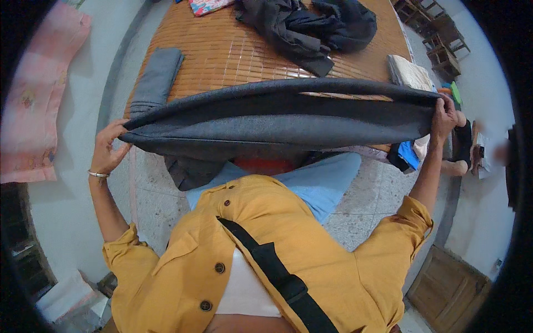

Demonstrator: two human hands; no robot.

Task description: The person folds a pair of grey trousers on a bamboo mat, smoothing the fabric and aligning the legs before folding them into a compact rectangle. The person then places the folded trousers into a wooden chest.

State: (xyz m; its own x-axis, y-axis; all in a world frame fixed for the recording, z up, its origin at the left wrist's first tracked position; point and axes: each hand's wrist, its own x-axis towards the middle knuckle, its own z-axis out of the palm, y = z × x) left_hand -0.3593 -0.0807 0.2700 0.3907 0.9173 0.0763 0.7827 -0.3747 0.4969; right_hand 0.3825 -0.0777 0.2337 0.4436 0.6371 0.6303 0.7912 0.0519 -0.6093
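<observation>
A dark grey garment (266,130) is stretched out sideways in front of me, sagging a little between its two ends. Its upper edge gapes open along the middle, with a narrow slit toward the right. My left hand (109,145) pinches the left end between thumb and fingers. At the other end, my right hand (443,119) grips the upper right corner. Below the cloth, more dark fabric (191,173) hangs near my blue-clad lap (333,180). Whether that fabric belongs to the same garment I cannot tell.
A bed with a brown slatted mat (222,50) lies ahead. On it are a folded grey garment (158,75), a heap of dark clothes (316,28) and a folded cream cloth (410,73). Part of another person (462,141) shows at the right, near wooden stools (441,53).
</observation>
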